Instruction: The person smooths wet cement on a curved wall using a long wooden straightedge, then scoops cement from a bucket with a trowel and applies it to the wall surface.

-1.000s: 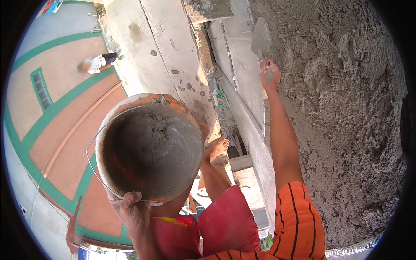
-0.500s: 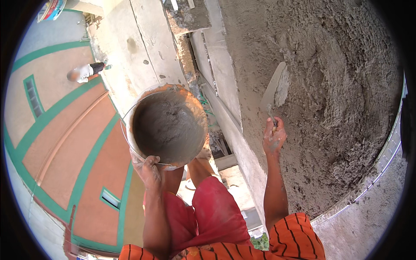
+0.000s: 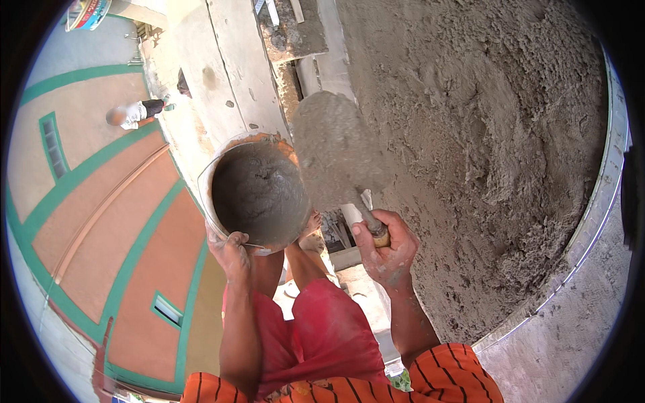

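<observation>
My left hand (image 3: 230, 257) grips the near rim of a bucket (image 3: 207, 195) with a wire handle. Wet grey mortar (image 3: 259, 195) fills much of the bucket. My right hand (image 3: 390, 252) is wrapped round the wooden handle of a trowel (image 3: 379, 235). A large load of mortar (image 3: 336, 144) covers the trowel's blade and hides most of it. That load is held up beside the bucket's right edge and overlaps it in view. To the right spreads a broad bed of wet mortar (image 3: 497, 174) with a rough, ridged surface.
A pale plank or slab (image 3: 232, 60) runs beyond the bucket. A curved pale edge (image 3: 591, 235) bounds the mortar bed at right. At left stands an orange wall with green bands (image 3: 127, 235). A person (image 3: 138, 113) is at far left; a paint bucket (image 3: 87, 13) shows above.
The trowel has swung left from over the mortar bed to the bucket's right side, now heaped with mortar. My left hand still holds the bucket rim.
</observation>
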### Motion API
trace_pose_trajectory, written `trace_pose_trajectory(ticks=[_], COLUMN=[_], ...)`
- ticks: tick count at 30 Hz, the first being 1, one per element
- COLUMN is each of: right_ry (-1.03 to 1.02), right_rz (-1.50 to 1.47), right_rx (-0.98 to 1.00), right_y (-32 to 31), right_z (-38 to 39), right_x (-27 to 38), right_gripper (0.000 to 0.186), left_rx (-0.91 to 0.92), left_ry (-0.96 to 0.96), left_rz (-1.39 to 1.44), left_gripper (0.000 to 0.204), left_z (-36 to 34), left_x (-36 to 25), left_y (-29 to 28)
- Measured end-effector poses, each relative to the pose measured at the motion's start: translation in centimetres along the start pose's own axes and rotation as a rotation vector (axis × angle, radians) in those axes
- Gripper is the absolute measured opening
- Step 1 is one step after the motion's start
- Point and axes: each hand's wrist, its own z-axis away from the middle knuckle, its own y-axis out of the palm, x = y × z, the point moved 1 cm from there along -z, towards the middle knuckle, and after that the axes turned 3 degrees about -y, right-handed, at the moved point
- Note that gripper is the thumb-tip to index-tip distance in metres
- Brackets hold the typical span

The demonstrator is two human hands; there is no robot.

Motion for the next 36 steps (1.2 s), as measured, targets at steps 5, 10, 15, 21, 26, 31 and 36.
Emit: trace_pose_trajectory(ticks=[5, 10, 15, 21, 26, 31, 36], right_ry=[0.388, 0.418, 0.369, -0.132, -0.387, -0.238, -0.274], right_rz=[-0.692, -0.162, 0.335, 0.794, 0.737, 0.25, 0.349], right_rx=[0.896, 0.136, 0.375, 0.579, 0.757, 0.717, 0.471], right_y=[5.8, 4.7, -3.2, -1.5, 6.8, 8.6, 10.5], right_z=[-9.1, -14.1, -2.7, -4.4, -5.0, -3.9, -5.6], right_x=[-4.2, -15.7, -5.2, -1.9, -6.1, -4.0, -4.9], right_gripper=[0.028, 0.03, 0.026, 0.017, 0.014, 0.014, 0.018], left_rx=[-0.062, -0.051, 0.08, 0.28, 0.504, 0.191, 0.248], left_ry=[-0.024, 0.002, 0.051, 0.262, 0.472, 0.387, 0.036], left_rz=[-0.026, -0.007, -0.14, -0.514, -0.554, -0.566, -0.266], left_gripper=[0.074, 0.073, 0.077, 0.078, 0.077, 0.076, 0.075], left_z=[-0.9, 0.6, 0.3, 2.6, 2.0, 2.8, -0.9], left_x=[0.1, -1.8, -2.0, -5.3, -6.2, -9.8, -9.7], left_y=[-1.5, 0.0, 0.2, 3.2, 4.4, 7.7, 4.2])
